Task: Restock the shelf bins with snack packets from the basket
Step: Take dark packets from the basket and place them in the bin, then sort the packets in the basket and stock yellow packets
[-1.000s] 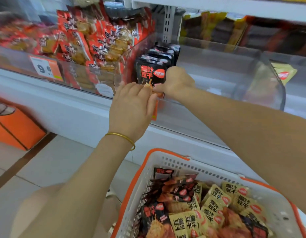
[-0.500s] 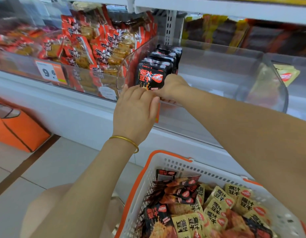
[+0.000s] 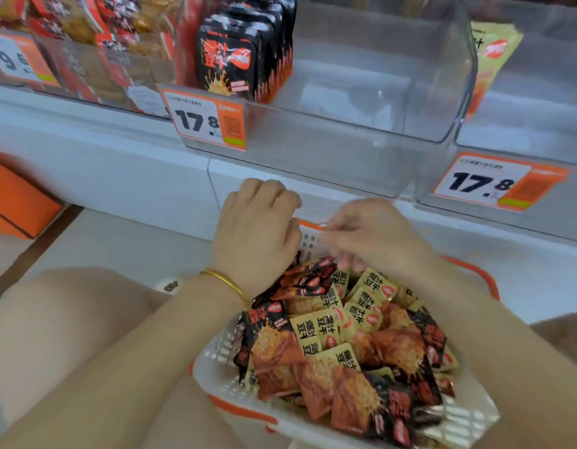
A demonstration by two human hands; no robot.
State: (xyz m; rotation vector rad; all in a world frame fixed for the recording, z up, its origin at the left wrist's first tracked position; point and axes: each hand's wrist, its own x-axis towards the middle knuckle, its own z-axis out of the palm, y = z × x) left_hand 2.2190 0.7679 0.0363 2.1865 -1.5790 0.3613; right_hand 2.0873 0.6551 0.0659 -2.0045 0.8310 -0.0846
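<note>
A white basket with an orange rim (image 3: 475, 413) sits in front of me, holding several black-red packets (image 3: 313, 280) and yellow packets (image 3: 371, 283). Both hands hover over its far end. My left hand (image 3: 258, 234), with a gold bangle on the wrist, is loosely curled, back up, and nothing shows in it. Blurred by motion, my right hand (image 3: 371, 234) reaches its fingers down to the black-red packets at the basket's far edge. Above, a clear shelf bin (image 3: 345, 147) has a row of upright black packets (image 3: 228, 64) at its left side.
Price tags reading 17.8 hang on the middle bin (image 3: 204, 121) and the right bin (image 3: 497, 181). The right bin holds a yellow packet (image 3: 494, 50). The left bin is full of red packets (image 3: 86, 24). An orange box (image 3: 18, 202) sits on the floor at the left.
Both hands have left the black packets in the shelf bin and dropped to the basket. The view has tilted down with them.
</note>
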